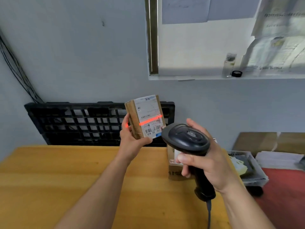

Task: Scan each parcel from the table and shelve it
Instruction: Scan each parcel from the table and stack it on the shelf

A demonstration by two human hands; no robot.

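**Scanning a hand-held parcel above the table**

The left hand (132,138) grips one small cardboard parcel (145,116) from below and along its left side. It holds the parcel upright at the centre of the frame, lifted clear of the table (66,179), with the label turned toward the reader so the barcode faces the beam. The right hand (206,164), lower right of centre, is wrapped round the handle of one black corded scanner (186,138), whose head is aimed at the label. The two hands are near each other but apart. One red scan line (150,120) crosses the label just above the barcode and spills onto a left finger, so the aim probably needs to drop a little for a read. A second parcel (173,169) stands on the table directly behind the scanner, largely hidden, presumably awaiting its turn. Two parcels are thus in view; no shelf appears. One black pallet (74,123) leans on the wall behind the table. One grey tray (257,177) of papers sits at the right. One clear bottle (229,65) stands on the sill at upper right.
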